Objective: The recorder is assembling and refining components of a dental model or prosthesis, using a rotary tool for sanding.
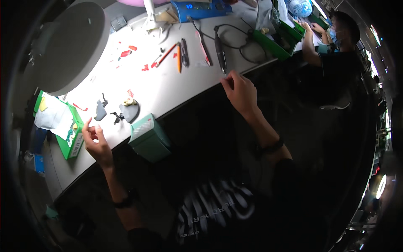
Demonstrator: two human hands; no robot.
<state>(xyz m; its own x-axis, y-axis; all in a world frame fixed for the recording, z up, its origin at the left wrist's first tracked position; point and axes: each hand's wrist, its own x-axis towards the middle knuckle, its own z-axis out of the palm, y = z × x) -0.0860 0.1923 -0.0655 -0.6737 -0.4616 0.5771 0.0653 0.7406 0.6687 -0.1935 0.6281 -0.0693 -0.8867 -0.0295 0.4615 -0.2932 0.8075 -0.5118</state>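
My right hand (240,90) is at the table's front edge, thumb and fingertips pinched together by the tip of a black corded pen-shaped tool (219,48). Whatever is between those fingertips is too small to make out. Close to a green tray (77,140) on the left, my left hand (97,145) has its fingers loosely bent and apart, holding nothing visible. Beyond it lie a small grey piece (100,111) with a black hooked part and a rounded grey piece (131,112) with black and yellowish bits.
A teal bin (147,136) sits at the front edge. Orange (179,59) and black (184,52) pen-shaped tools lie among red scraps (126,53). A blue device (197,10) stands behind. A large grey disc (75,48) overhangs the left. Another person (336,42) sits at right, near a green bin (275,44).
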